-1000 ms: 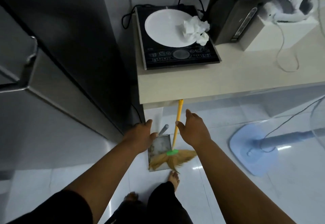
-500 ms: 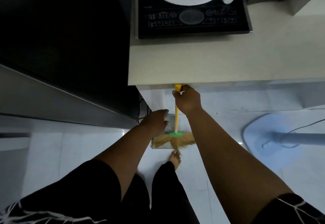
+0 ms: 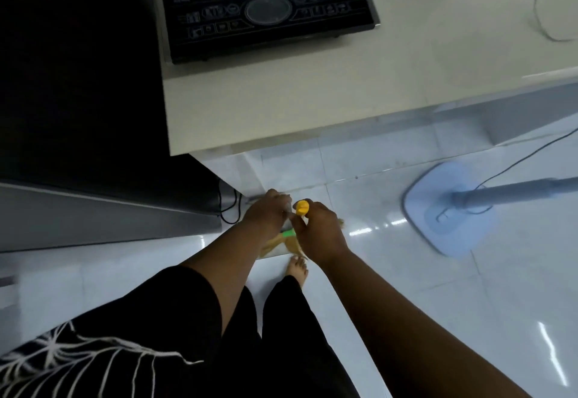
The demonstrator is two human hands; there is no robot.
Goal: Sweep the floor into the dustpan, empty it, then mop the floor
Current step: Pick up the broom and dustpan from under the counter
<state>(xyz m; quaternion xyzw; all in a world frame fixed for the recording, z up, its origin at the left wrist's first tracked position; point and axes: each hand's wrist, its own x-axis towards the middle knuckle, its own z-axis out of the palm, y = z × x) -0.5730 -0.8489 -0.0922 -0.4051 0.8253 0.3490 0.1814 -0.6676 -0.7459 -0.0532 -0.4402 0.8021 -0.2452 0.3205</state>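
- One broom (image 3: 302,207), one dustpan (image 3: 276,251), my two hands.
- My right hand (image 3: 319,232) pinches the broom's yellow handle just under its tip, with the bristles below on the dustpan.
- My left hand (image 3: 269,213) curls just beside it; I cannot tell its hold.

Dim, cool light leaves the appliance (image 3: 78,84) left of the tabletop (image 3: 312,100) nearly black, while white glare streaks the glossy floor (image 3: 375,272) and wide-angle distortion bends the slightly soft frame edges.
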